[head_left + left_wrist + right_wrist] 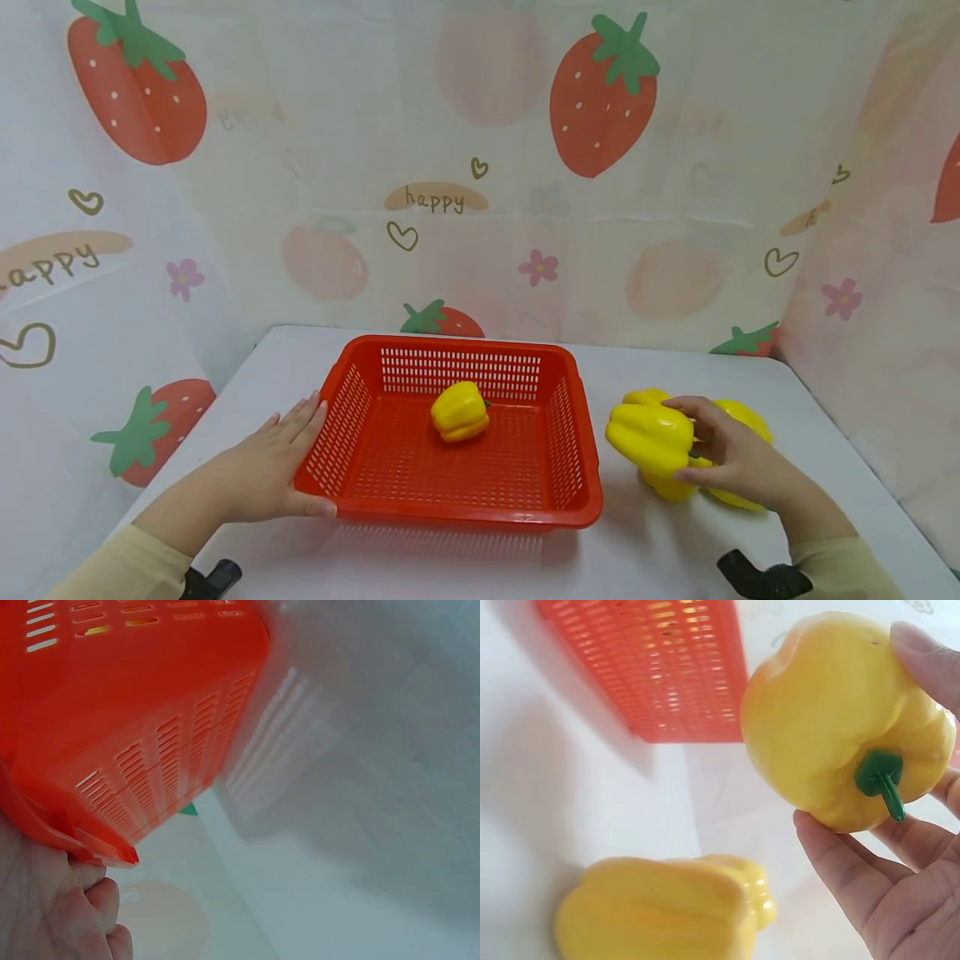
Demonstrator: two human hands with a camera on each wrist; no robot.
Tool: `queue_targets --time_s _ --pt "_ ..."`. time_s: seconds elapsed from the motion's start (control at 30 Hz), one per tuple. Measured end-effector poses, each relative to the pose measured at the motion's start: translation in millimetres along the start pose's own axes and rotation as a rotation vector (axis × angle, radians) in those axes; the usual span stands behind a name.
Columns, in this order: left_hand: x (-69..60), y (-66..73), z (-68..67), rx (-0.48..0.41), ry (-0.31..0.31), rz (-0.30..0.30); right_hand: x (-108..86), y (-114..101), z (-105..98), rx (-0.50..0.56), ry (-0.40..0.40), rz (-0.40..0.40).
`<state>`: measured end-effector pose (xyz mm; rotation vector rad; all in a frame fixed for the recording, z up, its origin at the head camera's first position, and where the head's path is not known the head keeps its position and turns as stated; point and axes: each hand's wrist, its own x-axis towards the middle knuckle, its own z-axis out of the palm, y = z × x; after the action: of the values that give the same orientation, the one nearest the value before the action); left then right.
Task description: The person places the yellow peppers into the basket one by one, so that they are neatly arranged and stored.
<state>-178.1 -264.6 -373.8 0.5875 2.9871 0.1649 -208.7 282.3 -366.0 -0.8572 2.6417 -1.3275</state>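
Note:
A red plastic basket (pixel 450 521) stands mid-table with one yellow pepper (pixel 459 412) inside. My left hand (pixel 273 471) lies with fairly straight fingers along the basket's left rim, thumb at the near left corner; the left wrist view shows the palm (pixel 52 907) against the rim. To the right of the basket, my right hand (pixel 738 454) holds a yellow pepper (pixel 651 435) between thumb and fingers, above other peppers. Up close in the right wrist view, the held pepper (pixel 832 720) shows its green stem, and the fingers (pixel 847 877) support it from the other side.
Several more yellow peppers (pixel 742 417) lie on the white table (pixel 300 558) under and behind my right hand. A cloth (pixel 480 275) printed with strawberries, hearts and flowers hangs behind the table and at both sides.

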Motion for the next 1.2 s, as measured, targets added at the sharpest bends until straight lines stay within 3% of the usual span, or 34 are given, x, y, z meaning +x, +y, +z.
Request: queue_targets --time_s 0.3,0.5,0.8,1.2 --pt "-0.8 0.5 -0.7 0.001 0.003 0.001 20.0 -12.1 -11.6 -0.058 0.003 0.005" --pt "-0.8 -0.1 -0.4 0.007 0.005 0.006 37.5 -20.5 -13.0 -0.042 -0.027 -0.005" --pt "0.4 -0.2 -0.3 0.018 0.014 0.014 65.4 -35.6 -2.1 0.043 -0.098 -0.018" --pt "0.4 1.8 -3.0 0.006 -0.004 -0.005 101.1 -49.0 16.1 0.025 -0.169 -0.103"
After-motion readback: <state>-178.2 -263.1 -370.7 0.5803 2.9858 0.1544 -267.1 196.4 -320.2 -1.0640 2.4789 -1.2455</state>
